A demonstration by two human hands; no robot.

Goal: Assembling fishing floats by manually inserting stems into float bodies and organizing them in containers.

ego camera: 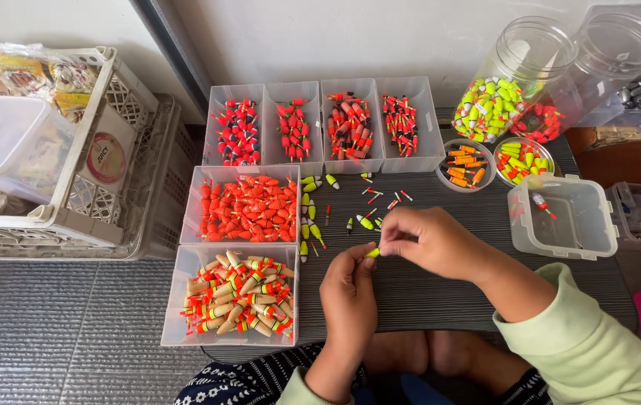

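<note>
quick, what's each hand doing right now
Left hand: fingers pinched shut on a small yellow float.
Right hand: fingers closed on the same float from above.

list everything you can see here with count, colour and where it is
small float: one, yellow-green, pinched between both hands
loose floats: count unclear, yellow-green and red, on dark table
narrow trays: four, clear, back row, red-and-black floats
big trays: two, clear, left; orange floats above, tan-and-orange below
jars: two, clear, back right, tipped; nearer one has yellow-green and red floats
round tubs: two, clear, orange and yellow-green floats
lidded box: one, clear, right
crates: white, far left
left hand: one, at the float
right hand: one, pale green sleeve
</note>
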